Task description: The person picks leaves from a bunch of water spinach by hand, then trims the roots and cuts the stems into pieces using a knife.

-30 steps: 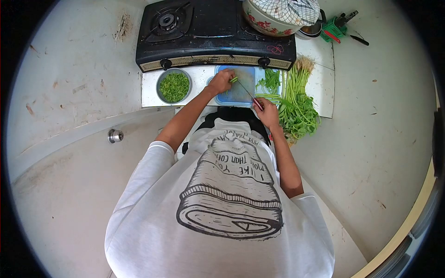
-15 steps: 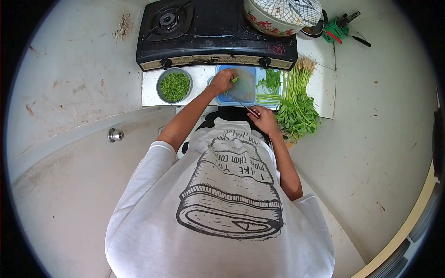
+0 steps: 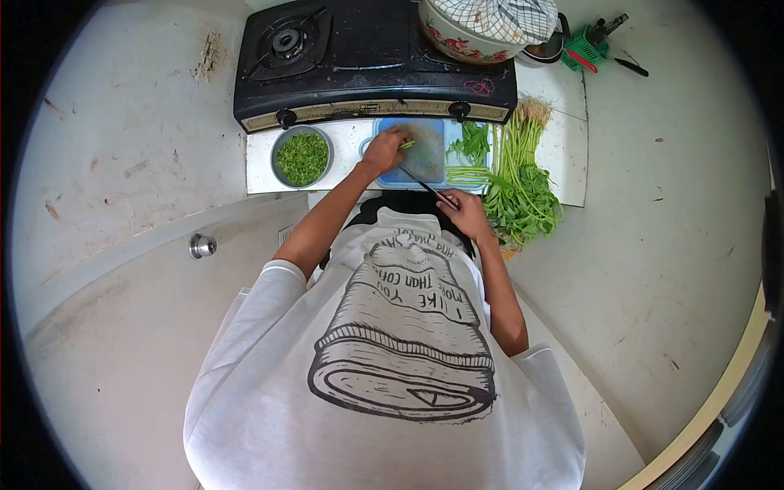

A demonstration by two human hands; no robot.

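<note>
My left hand point(image 3: 385, 150) is closed over the left side of the blue cutting board point(image 3: 426, 155), with short green stalks point(image 3: 407, 144) poking out of its fingers. In my right hand point(image 3: 465, 213), at the front edge of the counter, is a knife point(image 3: 424, 184) with a dark red handle. Its blade slants up and left over the board, the tip close below my left hand. Beside the board, on the right, lie trimmed stalks point(image 3: 468, 175) and a few loose leaves point(image 3: 471, 144).
A grey bowl point(image 3: 327, 169) of chopped greens stands left of the board. To the right lies a large bunch of leafy stalks point(image 3: 523, 167) with roots. Behind is a black gas stove point(image 3: 367, 73) bearing a flowered pot point(image 3: 461, 47). A green basket point(image 3: 581, 47) holds utensils.
The view has shifted slightly. Both hands keep nearly the same places over the board, with the knife and stalks still held.
</note>
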